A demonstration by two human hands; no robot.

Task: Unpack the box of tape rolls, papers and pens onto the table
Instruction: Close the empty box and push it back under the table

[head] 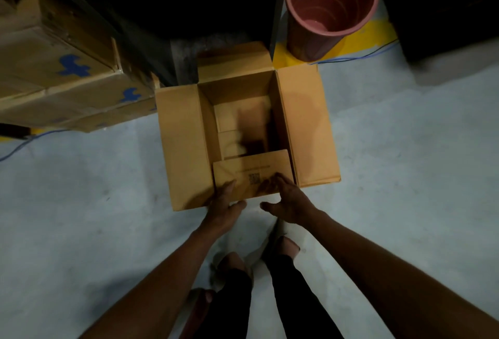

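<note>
An open cardboard box stands on the pale floor in front of my feet, its four flaps spread. Only bare cardboard and a dark shadow show inside; no tape rolls, papers or pens can be made out. My left hand lies on the near flap, fingers on top and thumb off its near edge. My right hand touches the same flap beside a small printed code, fingers straight and thumb spread.
Stacked cardboard boxes with blue marks sit at the left. A tall pink bin stands behind the box on a yellow floor marking. Dark furniture legs rise behind the box. A blue cable runs along the floor.
</note>
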